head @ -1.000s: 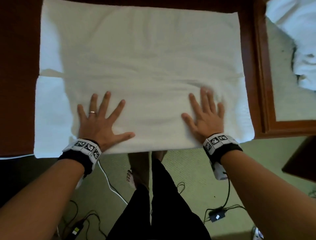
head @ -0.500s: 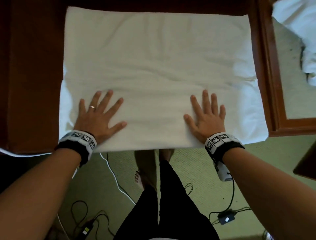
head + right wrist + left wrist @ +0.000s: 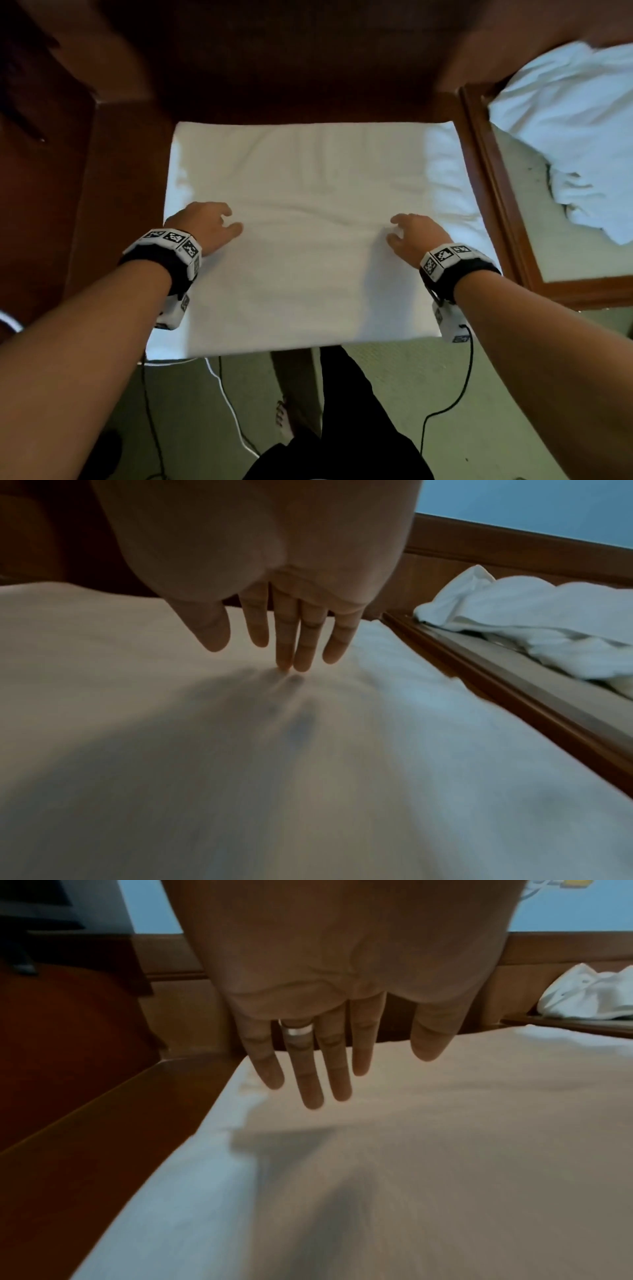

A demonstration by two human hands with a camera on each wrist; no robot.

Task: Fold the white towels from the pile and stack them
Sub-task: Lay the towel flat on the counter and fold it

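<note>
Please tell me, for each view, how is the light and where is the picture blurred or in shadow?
Head view: dim, dark wooden table, bluish light on the right pile of towels. Left wrist view: left hand sharp, its shadow on the folded towel, the near cloth streaked with blur. Right wrist view: right hand casts a broad shadow, the foreground is smeared.

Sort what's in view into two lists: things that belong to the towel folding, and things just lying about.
Part of the job:
- towel spread on the table
- pile of towels on the right
- left hand and right hand, both over the towel

Just lying about:
- cables on the floor
- ring
</note>
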